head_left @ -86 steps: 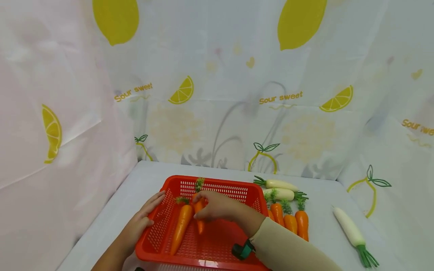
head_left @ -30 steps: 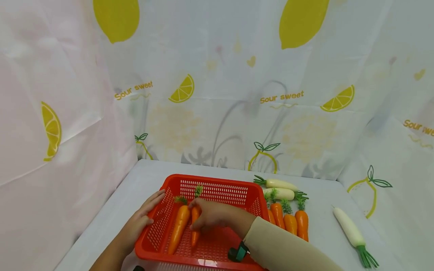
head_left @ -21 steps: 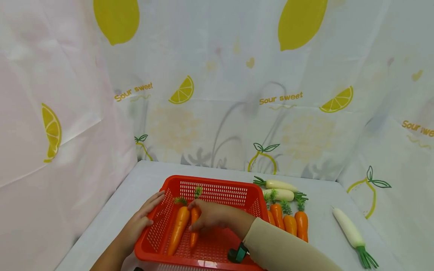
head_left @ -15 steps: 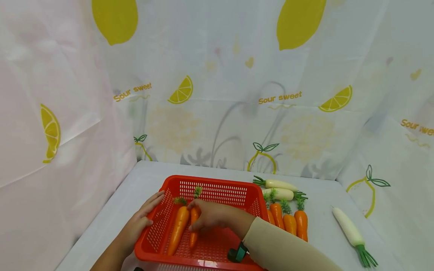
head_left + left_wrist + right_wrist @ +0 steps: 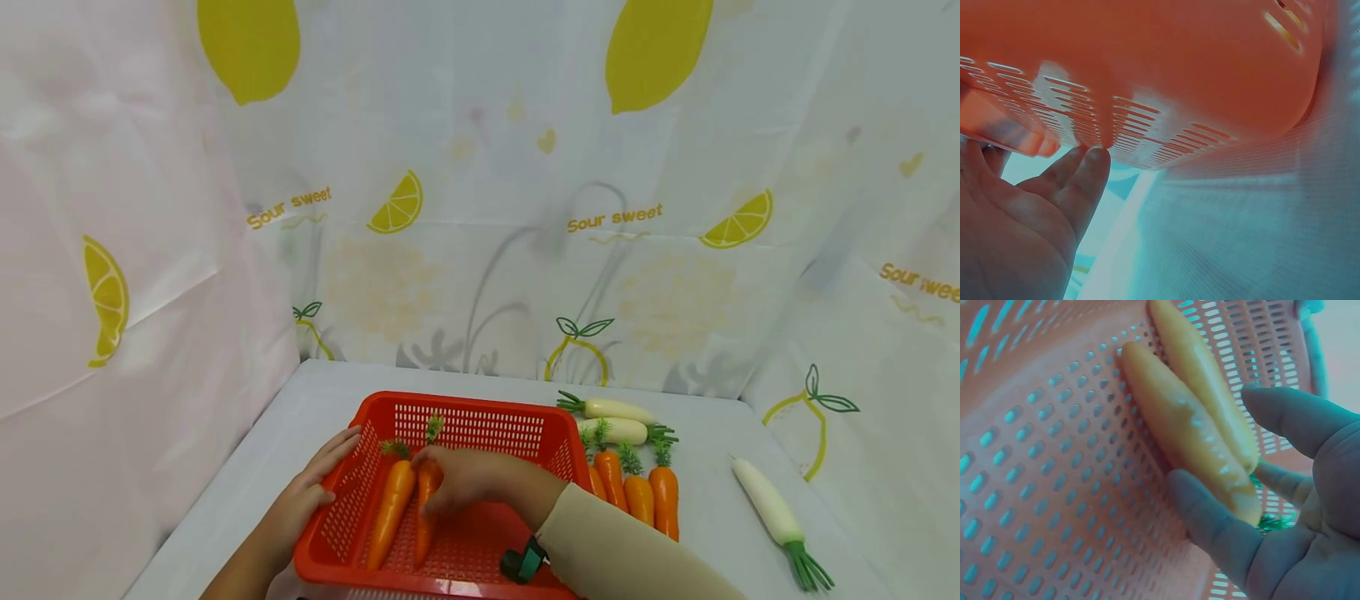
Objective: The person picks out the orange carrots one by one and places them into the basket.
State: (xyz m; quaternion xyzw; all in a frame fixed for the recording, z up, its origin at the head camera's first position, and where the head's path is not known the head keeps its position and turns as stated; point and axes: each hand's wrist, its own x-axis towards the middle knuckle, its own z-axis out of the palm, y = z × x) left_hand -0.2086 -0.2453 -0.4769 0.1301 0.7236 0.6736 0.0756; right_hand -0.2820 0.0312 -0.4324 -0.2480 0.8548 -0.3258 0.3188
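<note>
The left hand [image 5: 300, 504] is resting its extended fingers on the left rim of the red basket [image 5: 480, 546]. Inside, near that side, the first carrot [image 5: 392, 512] is lying beside the second carrot [image 5: 423, 543], which the right hand [image 5: 463, 479] is loosely surrounding, fingers parted. Rightward, more carrots [image 5: 639, 500] and white radishes [image 5: 617, 430] are lying on the table [image 5: 712, 475], a lone radish [image 5: 767, 502] nearing its right edge.

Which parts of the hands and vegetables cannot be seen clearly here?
Head view: middle of the right carrot in the basket, covered by the right hand.
Head view: lower tips of the two rightmost carrots outside, hidden by the sleeve.
Left wrist view: part of the left hand, cut off by the picture's edges.
Right wrist view: carrot leaves, partly behind the right hand.
</note>
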